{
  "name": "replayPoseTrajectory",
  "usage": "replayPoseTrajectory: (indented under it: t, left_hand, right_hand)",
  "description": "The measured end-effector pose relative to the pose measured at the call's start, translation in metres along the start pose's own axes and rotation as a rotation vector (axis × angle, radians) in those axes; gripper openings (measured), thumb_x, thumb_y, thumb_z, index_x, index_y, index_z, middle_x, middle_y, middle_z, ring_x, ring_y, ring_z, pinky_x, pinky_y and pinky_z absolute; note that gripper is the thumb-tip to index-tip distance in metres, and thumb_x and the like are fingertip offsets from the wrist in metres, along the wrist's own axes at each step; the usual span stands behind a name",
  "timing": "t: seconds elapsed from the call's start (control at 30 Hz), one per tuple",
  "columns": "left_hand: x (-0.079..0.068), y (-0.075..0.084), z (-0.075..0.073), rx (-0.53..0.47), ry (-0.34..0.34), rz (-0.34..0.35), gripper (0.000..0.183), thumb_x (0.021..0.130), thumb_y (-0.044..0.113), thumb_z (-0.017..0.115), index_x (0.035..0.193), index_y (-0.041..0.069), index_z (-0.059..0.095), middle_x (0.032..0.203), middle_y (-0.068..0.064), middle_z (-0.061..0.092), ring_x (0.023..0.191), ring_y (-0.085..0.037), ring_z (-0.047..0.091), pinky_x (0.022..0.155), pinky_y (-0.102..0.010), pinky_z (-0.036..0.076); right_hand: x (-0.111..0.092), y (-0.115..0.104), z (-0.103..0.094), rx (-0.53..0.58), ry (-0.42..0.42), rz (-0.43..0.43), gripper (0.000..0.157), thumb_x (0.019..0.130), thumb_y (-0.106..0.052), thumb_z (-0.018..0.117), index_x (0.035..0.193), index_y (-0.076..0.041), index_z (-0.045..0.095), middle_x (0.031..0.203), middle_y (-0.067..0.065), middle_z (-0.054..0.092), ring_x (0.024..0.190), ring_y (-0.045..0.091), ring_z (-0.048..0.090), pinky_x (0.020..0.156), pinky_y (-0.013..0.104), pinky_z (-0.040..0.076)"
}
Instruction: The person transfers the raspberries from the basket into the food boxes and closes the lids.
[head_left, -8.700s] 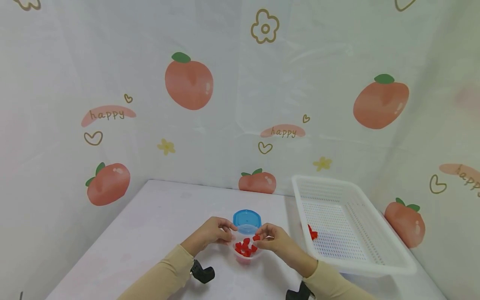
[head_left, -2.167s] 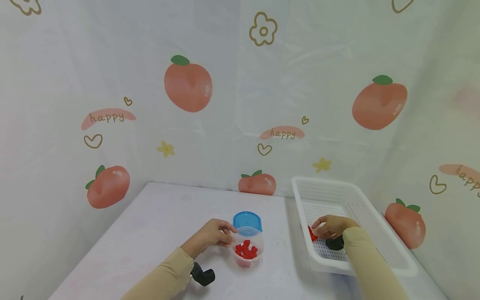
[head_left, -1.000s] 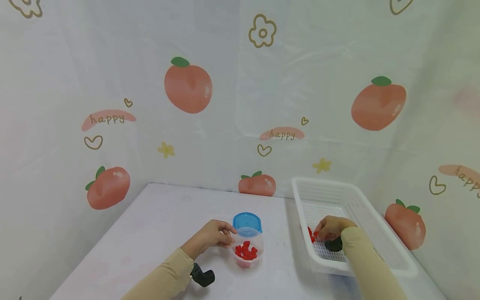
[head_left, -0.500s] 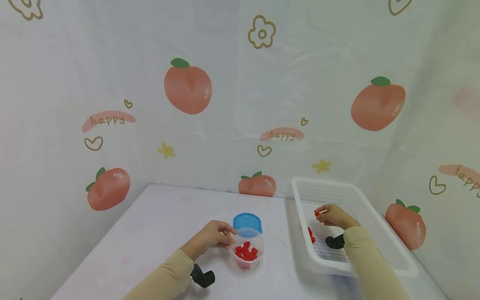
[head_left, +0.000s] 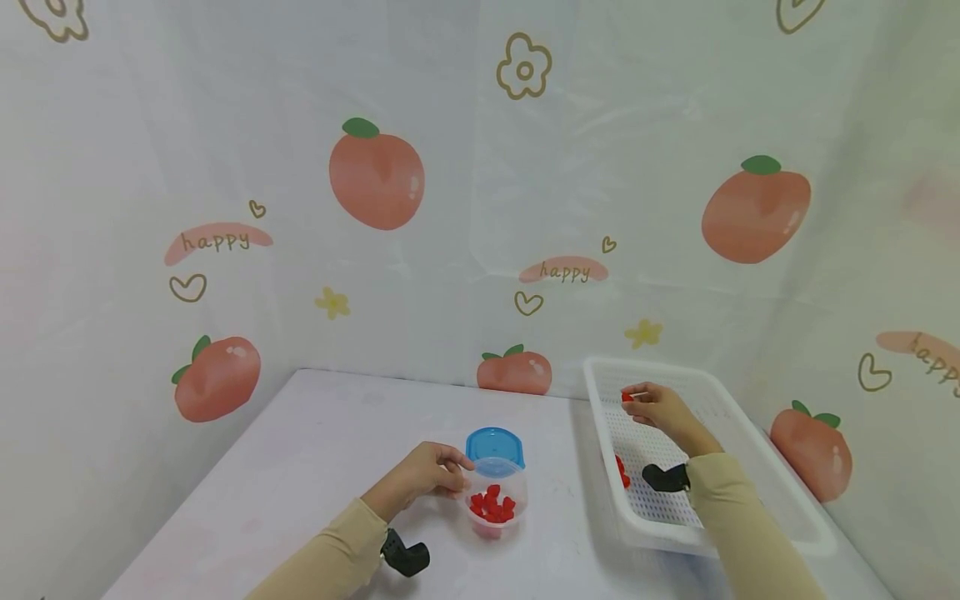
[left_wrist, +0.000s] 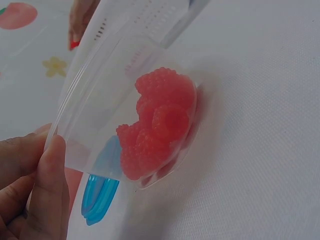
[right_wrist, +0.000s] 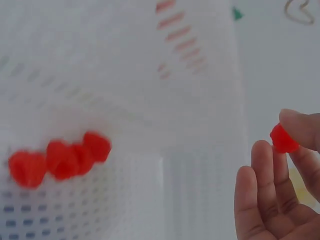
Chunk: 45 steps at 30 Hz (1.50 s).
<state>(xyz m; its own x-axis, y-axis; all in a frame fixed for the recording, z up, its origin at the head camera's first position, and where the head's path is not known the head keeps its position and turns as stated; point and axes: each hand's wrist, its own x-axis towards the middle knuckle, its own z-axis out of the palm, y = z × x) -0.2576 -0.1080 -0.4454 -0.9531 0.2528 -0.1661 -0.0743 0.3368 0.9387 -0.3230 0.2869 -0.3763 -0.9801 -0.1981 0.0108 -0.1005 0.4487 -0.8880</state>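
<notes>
Probably light, squashable berry (right_wrist: 284,138), best held by sides; right hand (head_left: 663,412) pinches it, outer fingers (right_wrist: 262,172) extended; left hand (head_left: 423,477) pinches cup rim (left_wrist: 75,86).

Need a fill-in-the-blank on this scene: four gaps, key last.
1. The lid behind the clear tub is coloured ____.
2. In the head view, the white basket stands to the ____ of the tub.
3. The left hand holds the tub, while raspberries pinched by the right hand number ____.
4. In the head view, the basket's raspberries lie by its ____ wall.

Missing words: blue; right; one; left.
</notes>
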Motion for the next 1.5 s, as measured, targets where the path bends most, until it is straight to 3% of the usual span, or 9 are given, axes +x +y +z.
replayPoseTrajectory:
  t: [0.27,0.47,0.67,1.03,1.2,1.5]
  left_hand:
    - [0.0,-0.001,0.0,0.007,0.001,0.002,0.022,0.082,0.004,0.075,0.103,0.002,0.069,0.079,-0.007,0.059,0.064,-0.014,0.063,0.065,-0.026,0.059]
    - [0.0,-0.001,0.0,0.004,-0.006,0.003,0.023,0.082,0.003,0.075,0.104,0.001,0.069,0.079,-0.007,0.059,0.064,-0.014,0.063,0.065,-0.027,0.059]
    - [-0.001,-0.001,-0.001,-0.001,-0.01,0.004,0.024,0.082,0.004,0.075,0.105,0.001,0.069,0.08,-0.007,0.059,0.065,-0.014,0.063,0.065,-0.027,0.059]
    - [-0.001,0.001,-0.001,0.006,-0.003,0.001,0.022,0.082,0.004,0.075,0.104,0.001,0.069,0.079,-0.007,0.059,0.064,-0.014,0.062,0.065,-0.027,0.059]
    - [-0.001,0.001,-0.001,-0.009,-0.014,0.003,0.023,0.082,0.002,0.074,0.105,0.0,0.068,0.079,-0.007,0.059,0.064,-0.014,0.063,0.065,-0.027,0.059]
    - [-0.002,0.003,-0.001,-0.004,-0.014,-0.003,0.023,0.082,0.003,0.074,0.104,0.001,0.069,0.079,-0.007,0.059,0.064,-0.014,0.063,0.065,-0.027,0.059]
  right_hand:
    - [-0.006,-0.034,0.014,0.129,-0.078,-0.127,0.045,0.095,-0.01,0.061,0.129,0.013,0.044,0.11,0.007,0.055,0.094,0.006,0.062,0.084,0.015,0.052]
    - [-0.015,-0.058,0.037,0.137,-0.14,-0.179,0.032,0.092,-0.01,0.064,0.121,0.0,0.055,0.108,0.003,0.056,0.094,0.012,0.061,0.084,0.018,0.052]
    - [-0.023,-0.069,0.063,0.099,-0.183,-0.212,0.036,0.092,-0.014,0.066,0.122,0.002,0.055,0.108,0.007,0.057,0.097,0.017,0.061,0.087,0.021,0.052]
    - [-0.041,-0.067,0.099,0.078,-0.246,-0.218,0.035,0.092,-0.016,0.065,0.12,0.003,0.055,0.115,0.02,0.057,0.096,0.021,0.062,0.089,0.03,0.053]
    - [-0.047,-0.063,0.11,0.074,-0.29,-0.232,0.033,0.093,-0.015,0.064,0.119,0.004,0.056,0.111,0.017,0.059,0.093,0.019,0.063,0.087,0.027,0.054]
    - [-0.059,-0.054,0.132,0.1,-0.348,-0.18,0.033,0.091,-0.016,0.066,0.118,0.002,0.058,0.108,0.013,0.059,0.094,0.024,0.063,0.084,0.024,0.055]
